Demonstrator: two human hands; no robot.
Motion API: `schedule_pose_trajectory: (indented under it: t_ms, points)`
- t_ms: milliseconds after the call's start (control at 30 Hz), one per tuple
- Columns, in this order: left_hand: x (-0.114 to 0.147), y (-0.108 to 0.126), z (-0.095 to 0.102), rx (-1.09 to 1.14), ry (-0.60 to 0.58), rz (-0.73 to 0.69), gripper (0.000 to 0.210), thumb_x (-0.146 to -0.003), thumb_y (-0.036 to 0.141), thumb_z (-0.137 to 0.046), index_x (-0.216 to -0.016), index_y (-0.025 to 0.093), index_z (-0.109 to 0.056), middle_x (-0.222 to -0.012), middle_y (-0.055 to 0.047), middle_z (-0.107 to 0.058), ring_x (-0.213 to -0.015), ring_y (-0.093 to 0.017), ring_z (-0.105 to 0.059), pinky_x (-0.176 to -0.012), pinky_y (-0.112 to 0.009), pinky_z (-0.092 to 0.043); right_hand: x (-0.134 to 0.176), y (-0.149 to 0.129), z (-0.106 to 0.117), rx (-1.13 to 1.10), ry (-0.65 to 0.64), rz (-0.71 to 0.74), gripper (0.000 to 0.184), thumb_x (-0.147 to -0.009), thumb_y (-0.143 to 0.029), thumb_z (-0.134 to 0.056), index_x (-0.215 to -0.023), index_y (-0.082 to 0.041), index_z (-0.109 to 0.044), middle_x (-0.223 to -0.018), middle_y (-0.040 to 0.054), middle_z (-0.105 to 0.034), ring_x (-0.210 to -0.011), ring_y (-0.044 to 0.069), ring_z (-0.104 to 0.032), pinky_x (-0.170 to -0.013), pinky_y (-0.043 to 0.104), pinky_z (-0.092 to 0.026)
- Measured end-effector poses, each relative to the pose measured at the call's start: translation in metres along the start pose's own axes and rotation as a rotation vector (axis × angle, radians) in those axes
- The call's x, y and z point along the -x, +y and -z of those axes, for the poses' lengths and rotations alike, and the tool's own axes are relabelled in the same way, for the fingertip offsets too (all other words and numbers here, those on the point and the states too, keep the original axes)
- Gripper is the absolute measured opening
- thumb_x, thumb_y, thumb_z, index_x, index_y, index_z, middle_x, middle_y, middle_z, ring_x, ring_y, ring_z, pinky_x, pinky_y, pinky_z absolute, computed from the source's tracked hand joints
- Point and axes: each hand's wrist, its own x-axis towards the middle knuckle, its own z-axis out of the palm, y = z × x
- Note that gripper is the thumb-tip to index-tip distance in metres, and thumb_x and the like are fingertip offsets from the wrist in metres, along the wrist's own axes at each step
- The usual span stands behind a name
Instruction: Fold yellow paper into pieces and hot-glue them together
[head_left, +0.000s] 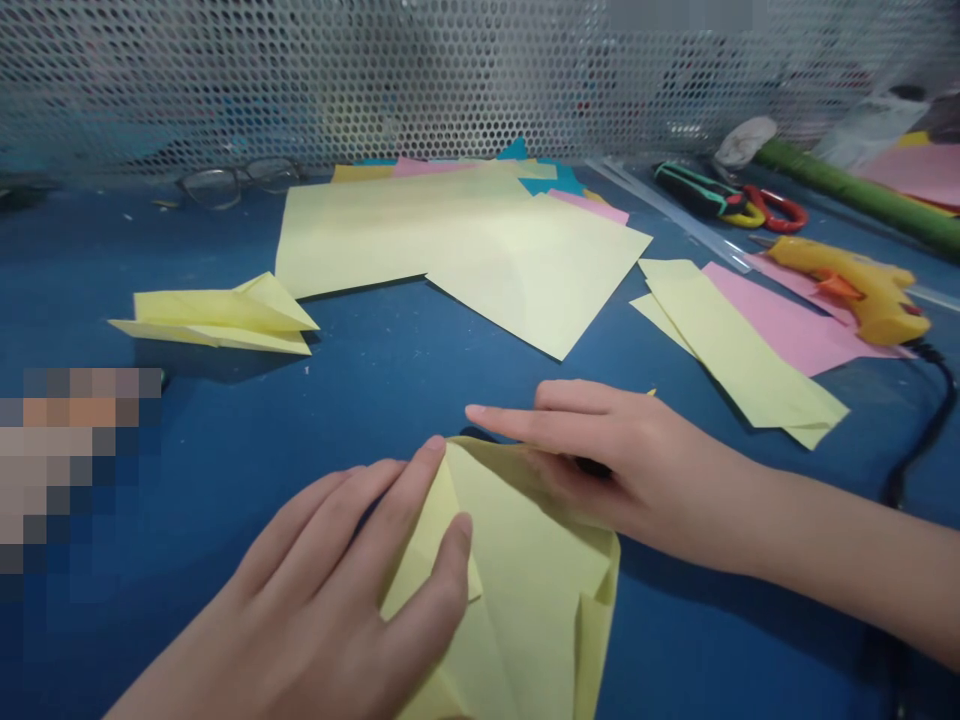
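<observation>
A sheet of pale yellow paper [517,580], partly folded, lies on the blue table in front of me. My left hand [352,570] rests across its left side, fingers stretched out. The left index fingertip is at the paper's top corner, and the thumb presses on a folded flap. At the upper right, my right hand [615,450] grips the raised edge of the sheet, its index finger pointing left and its thumb partly hidden. The right side of the sheet curls up. A folded yellow paper plane [217,320] sits farther off to the left.
Large pale yellow sheets [360,230] lie behind. Folded yellow strips [742,340], pink paper [787,320] and a yellow glue gun [855,280] with a black cord are at right. Beyond are red-handled scissors [784,210], glasses [217,187] and a perforated metal panel [420,80].
</observation>
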Motion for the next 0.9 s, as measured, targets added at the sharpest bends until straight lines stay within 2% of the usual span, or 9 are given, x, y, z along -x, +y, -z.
schedule_pose_trajectory:
  t_ms: [67,167,333,633,767,900]
  points:
    - [0.0,-0.001,0.002,0.012,-0.028,-0.006,0.051,-0.097,0.05,-0.034,-0.131,0.015,-0.045,-0.154,-0.017,-0.032,-0.125,-0.038,-0.041,-0.112,-0.046,-0.022,0.001,0.001,0.001,0.06,-0.024,0.039,0.043,-0.097,-0.005,-0.04,-0.132,-0.011,-0.063,-0.077,0.0022,-0.054,-0.07,0.014,-0.051,-0.056,0.022,-0.041]
    - [0.0,-0.005,0.002,-0.004,0.008,-0.048,0.06,-0.095,0.055,-0.037,-0.135,0.01,-0.045,-0.153,-0.018,-0.034,-0.123,-0.037,-0.043,-0.115,-0.045,-0.018,0.002,0.001,0.003,0.178,-0.058,0.138,0.04,-0.102,-0.009,-0.037,-0.129,-0.012,-0.067,-0.074,0.0026,-0.052,-0.067,0.017,-0.047,-0.057,0.025,-0.039]
    - [-0.001,-0.011,-0.005,-0.047,0.057,-0.118,0.089,-0.091,0.068,-0.038,-0.144,-0.004,-0.04,-0.146,-0.025,-0.044,-0.12,-0.038,-0.045,-0.118,-0.046,-0.015,0.004,0.002,0.0,0.264,-0.102,0.176,0.042,-0.102,-0.009,-0.036,-0.137,-0.009,-0.059,-0.077,0.0038,-0.054,-0.069,0.019,-0.045,-0.061,0.031,-0.037]
    - [0.003,-0.01,-0.002,-0.064,0.053,-0.14,0.09,-0.093,0.067,-0.039,-0.144,-0.007,-0.04,-0.147,-0.025,-0.043,-0.121,-0.038,-0.046,-0.118,-0.048,-0.017,0.003,0.002,-0.002,0.247,-0.104,0.151,0.047,-0.098,-0.004,-0.039,-0.142,-0.009,-0.054,-0.075,0.001,-0.052,-0.066,0.018,-0.043,-0.061,0.031,-0.033]
    - [0.005,-0.006,-0.003,-0.024,0.071,-0.064,0.084,-0.095,0.063,-0.035,-0.147,-0.003,-0.036,-0.151,-0.02,-0.039,-0.122,-0.036,-0.045,-0.119,-0.047,-0.016,0.004,-0.001,-0.002,0.299,-0.114,0.15,0.048,-0.097,-0.003,-0.037,-0.139,-0.011,-0.057,-0.073,0.0006,-0.051,-0.063,0.018,-0.04,-0.06,0.03,-0.03]
    - [0.002,-0.004,-0.003,-0.027,0.032,-0.064,0.087,-0.094,0.065,-0.032,-0.147,-0.004,-0.034,-0.148,-0.023,-0.04,-0.123,-0.037,-0.043,-0.118,-0.046,-0.015,0.006,-0.002,-0.008,0.329,-0.045,0.147,0.049,-0.095,-0.002,-0.035,-0.137,-0.011,-0.06,-0.071,0.0002,-0.049,-0.061,0.018,-0.038,-0.061,0.031,-0.029]
